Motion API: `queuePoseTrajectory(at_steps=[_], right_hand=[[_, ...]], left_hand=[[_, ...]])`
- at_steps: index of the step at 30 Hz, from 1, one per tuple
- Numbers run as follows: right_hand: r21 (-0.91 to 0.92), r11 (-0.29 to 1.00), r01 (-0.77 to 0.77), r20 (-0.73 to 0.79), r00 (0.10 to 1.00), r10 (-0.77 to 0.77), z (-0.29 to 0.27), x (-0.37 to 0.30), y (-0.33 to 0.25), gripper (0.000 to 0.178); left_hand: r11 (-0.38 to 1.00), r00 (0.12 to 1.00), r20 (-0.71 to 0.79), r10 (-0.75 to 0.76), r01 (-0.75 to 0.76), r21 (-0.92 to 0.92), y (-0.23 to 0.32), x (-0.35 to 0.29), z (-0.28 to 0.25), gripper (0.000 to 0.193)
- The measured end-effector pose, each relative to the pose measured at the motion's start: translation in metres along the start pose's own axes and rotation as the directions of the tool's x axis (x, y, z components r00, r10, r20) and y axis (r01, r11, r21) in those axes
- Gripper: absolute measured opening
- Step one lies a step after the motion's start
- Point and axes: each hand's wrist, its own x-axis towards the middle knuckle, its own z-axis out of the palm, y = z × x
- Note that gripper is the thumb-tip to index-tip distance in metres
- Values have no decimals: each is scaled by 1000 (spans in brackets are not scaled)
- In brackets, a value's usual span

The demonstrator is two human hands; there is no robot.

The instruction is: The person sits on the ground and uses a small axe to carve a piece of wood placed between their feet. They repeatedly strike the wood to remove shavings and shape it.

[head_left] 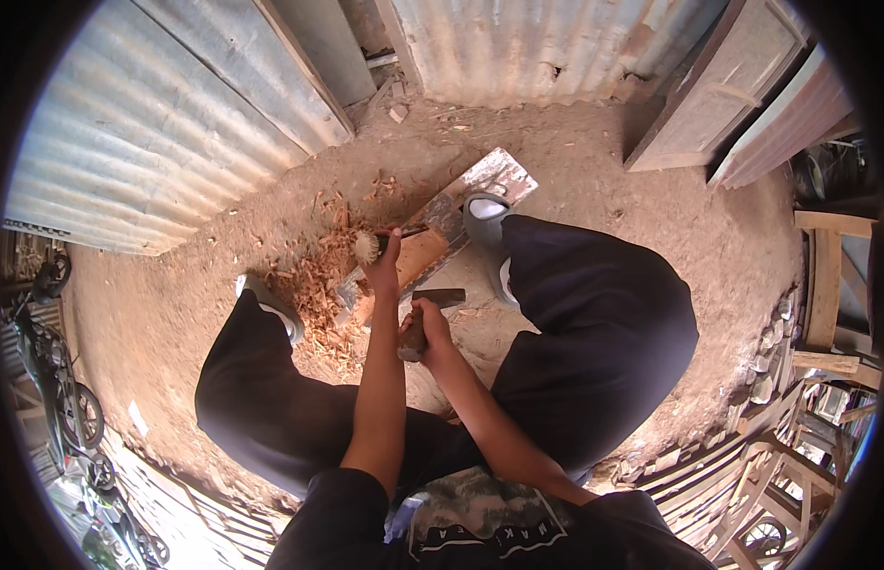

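Note:
My left hand (385, 266) is closed around a chisel with a pale, frayed handle top (368, 248); its dark blade points right, over the work. Below it, to the right, my right hand (427, 331) grips a hammer by its thick handle, and the dark, wedge-like hammer head (442, 297) sticks out past the fist. Under the chisel lies a light-brown wooden block (422, 258), partly hidden by my left hand and forearm. The block rests on a worn plank (500, 173) set slantwise on the ground between my feet.
Wood shavings (319, 275) are heaped left of the plank. My shoes flank it, the right one (486, 211) against its edge. Corrugated metal sheets (148, 123) stand ahead, with leaning panels (717, 95) at the far right. A motorcycle (57, 380) is at left; wooden frames (827, 285) line the right.

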Motion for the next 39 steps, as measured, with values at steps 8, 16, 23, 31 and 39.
queuePoseTrajectory(at_steps=[8,16,23,31,39], right_hand=[[-22,1000,5,56,998,-4,-18,19,-2,22],[32,999,-3,-14,1000,4,0,2,3,14],[63,998,7,-23,1000,-5,-5,7,0,14],[1,1000,3,29,1000,-3,2,-1,5,15],[72,997,-19,15,1000,18,2,7,8,16]], left_hand=[[980,999,48,-7,17,-198,-16,4,-9,31],[996,987,141,83,-77,-43,-19,17,-24,31],[905,928,274,253,-327,273,-4,14,-32,26],[997,988,142,58,-50,-57,-12,14,-18,18],[998,962,271,45,-52,21,-16,24,-54,13]])
